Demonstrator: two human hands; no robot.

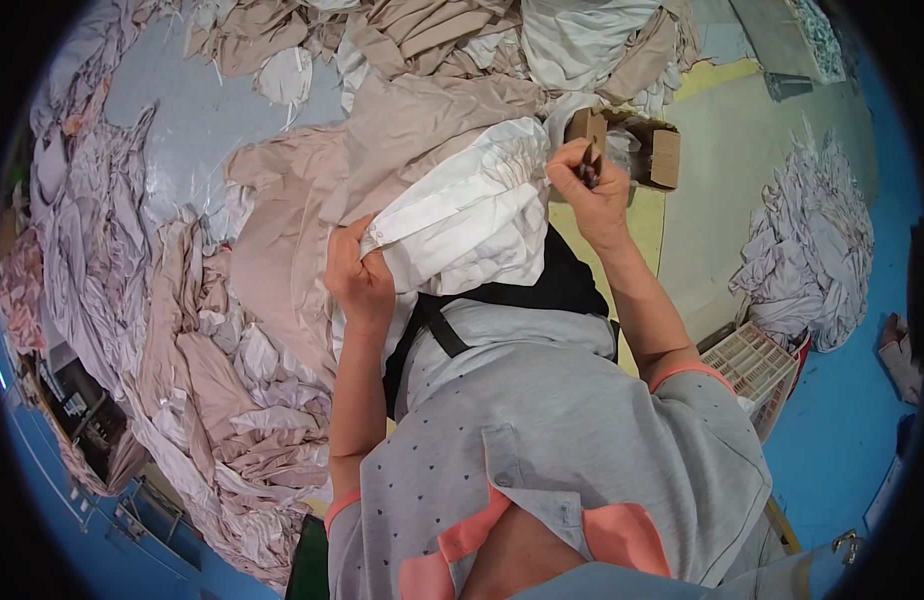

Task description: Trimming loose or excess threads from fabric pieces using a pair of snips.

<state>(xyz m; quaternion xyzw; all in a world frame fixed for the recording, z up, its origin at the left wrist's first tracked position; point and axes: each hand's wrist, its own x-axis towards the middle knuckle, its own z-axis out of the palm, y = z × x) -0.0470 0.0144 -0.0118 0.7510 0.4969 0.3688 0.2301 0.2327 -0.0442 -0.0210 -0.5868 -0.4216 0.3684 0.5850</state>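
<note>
A white gathered piece of cloth (472, 215) lies across my lap, bunched toward its right end. My left hand (362, 275) pinches its left edge between thumb and fingers. My right hand (594, 195) is closed around small dark thread snips (589, 165), their tips pointing up. The thumb and finger of that hand are at the right end of the white cloth; whether they also grip it I cannot tell. Beige fabric (292, 210) spreads under and beyond the white cloth, up to my left hand.
An open cardboard box (665, 158) stands just beyond my right hand. Heaped beige and white fabric (432, 35) covers the far side, with more piles (202, 370) at left. At right are a pale cloth heap (807, 240) and a plastic crate (750, 362) on the blue floor (832, 430).
</note>
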